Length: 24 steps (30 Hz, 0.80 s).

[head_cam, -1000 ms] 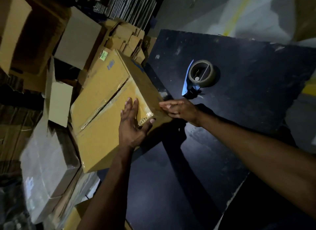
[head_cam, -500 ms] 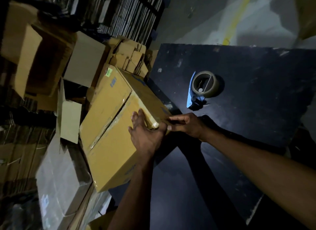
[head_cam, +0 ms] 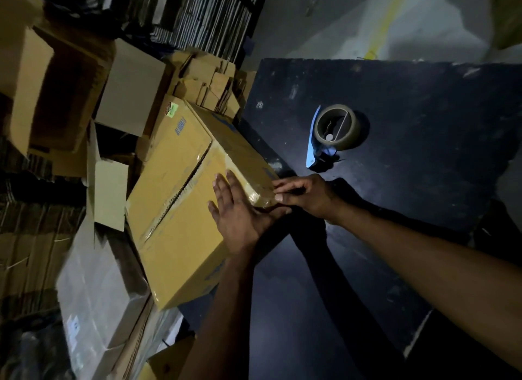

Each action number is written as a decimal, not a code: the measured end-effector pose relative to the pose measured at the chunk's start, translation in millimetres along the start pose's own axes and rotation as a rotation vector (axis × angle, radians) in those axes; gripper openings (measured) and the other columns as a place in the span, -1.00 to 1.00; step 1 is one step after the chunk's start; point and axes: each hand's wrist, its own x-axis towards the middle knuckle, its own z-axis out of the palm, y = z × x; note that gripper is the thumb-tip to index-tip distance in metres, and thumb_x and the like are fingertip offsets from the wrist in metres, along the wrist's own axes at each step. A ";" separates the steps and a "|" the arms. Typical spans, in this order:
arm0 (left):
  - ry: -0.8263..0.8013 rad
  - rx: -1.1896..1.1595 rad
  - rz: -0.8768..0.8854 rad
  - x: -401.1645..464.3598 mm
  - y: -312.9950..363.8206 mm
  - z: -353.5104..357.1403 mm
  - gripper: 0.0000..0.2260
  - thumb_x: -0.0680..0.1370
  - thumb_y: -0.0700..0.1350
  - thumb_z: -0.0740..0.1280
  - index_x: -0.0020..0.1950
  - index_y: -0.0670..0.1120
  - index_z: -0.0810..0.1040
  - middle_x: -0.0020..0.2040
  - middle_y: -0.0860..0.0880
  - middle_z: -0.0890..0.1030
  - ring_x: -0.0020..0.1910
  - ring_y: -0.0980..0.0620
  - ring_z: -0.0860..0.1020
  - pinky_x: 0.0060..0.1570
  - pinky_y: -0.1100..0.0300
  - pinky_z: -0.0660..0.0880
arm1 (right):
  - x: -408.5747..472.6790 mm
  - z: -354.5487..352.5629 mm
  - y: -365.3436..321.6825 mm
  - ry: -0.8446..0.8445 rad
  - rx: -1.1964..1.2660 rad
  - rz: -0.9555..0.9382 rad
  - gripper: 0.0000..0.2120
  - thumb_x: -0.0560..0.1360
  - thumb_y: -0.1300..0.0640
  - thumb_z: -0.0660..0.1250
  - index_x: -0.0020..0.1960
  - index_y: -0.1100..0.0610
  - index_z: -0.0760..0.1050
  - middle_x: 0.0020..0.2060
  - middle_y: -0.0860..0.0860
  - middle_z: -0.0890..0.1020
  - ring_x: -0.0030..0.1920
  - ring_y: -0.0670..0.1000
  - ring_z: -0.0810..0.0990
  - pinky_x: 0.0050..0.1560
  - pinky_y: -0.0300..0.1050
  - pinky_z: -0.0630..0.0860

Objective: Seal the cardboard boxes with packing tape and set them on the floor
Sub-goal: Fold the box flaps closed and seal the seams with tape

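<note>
At the left edge of the black table [head_cam: 395, 224], the taped cardboard box [head_cam: 175, 210] sits tilted, its near end overhanging the edge above the clutter, not on the floor yet. My left hand [head_cam: 237, 218] lies flat on the box top, fingers straight and spread, gripping nothing, just pressing. My right hand [head_cam: 308, 196] is at the box's right corner, fingers curled against the tape [head_cam: 254, 193] where it wraps over the edge; looks like a press/pinch on the tape end, but can't tell for sure whether it's holding the corner itself, too dark. Tape strip runs along the centre seam [head_cam: 180, 187] and looks glossy and mostly down. IMO the step is smoothing the tape tail over the corner. To do it well: keep the left palm as anchor so the box doesn't slide off the edge, run the right fingertips along the edge w/ firm pressure, push out wrinkles toward the end, check both seam ends are stuck before lifting. Tape dispenser [head_cam: 333, 131] is parked well apart on the table, blade side toward me, so no snag risk. Floor side is crowded w/ open boxes [head_cam: 56, 91] and a wrapped box [head_cam: 93, 295], so I need a spot picked before the drop.
</note>
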 end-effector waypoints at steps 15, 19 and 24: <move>-0.159 -0.171 0.091 1.0 -19.5 -20.9 0.34 0.23 0.32 0.64 0.71 0.01 -0.19 0.71 -0.01 -0.21 0.67 0.06 -0.23 0.61 -0.13 -0.24 | -6.8 12.9 -12.4 0.095 -0.112 -0.079 -0.83 0.47 0.20 0.55 0.03 0.24 0.71 0.06 0.05 0.69 0.05 -0.13 0.66 0.07 -0.33 0.52; -0.160 -0.172 0.101 0.2 -19.1 -20.4 0.35 0.23 0.33 0.64 0.71 0.02 -0.20 0.70 -0.02 -0.22 0.67 0.06 -0.24 0.61 -0.13 -0.25 | -11.3 6.5 -12.0 0.053 -0.209 -0.064 -0.92 0.51 0.24 0.50 -0.04 0.25 0.67 0.04 0.00 0.60 0.00 -0.20 0.56 -0.02 -0.51 0.42; -0.164 -0.178 0.105 -0.3 -21.6 -18.9 0.34 0.23 0.42 0.59 0.70 0.04 -0.20 0.70 0.00 -0.22 0.66 0.07 -0.26 0.59 -0.11 -0.27 | -8.1 -5.2 -15.8 -0.064 -0.340 -0.081 -0.96 0.53 0.13 0.49 -0.06 0.10 0.67 -0.03 -0.08 0.59 0.01 -0.16 0.56 0.05 -0.39 0.45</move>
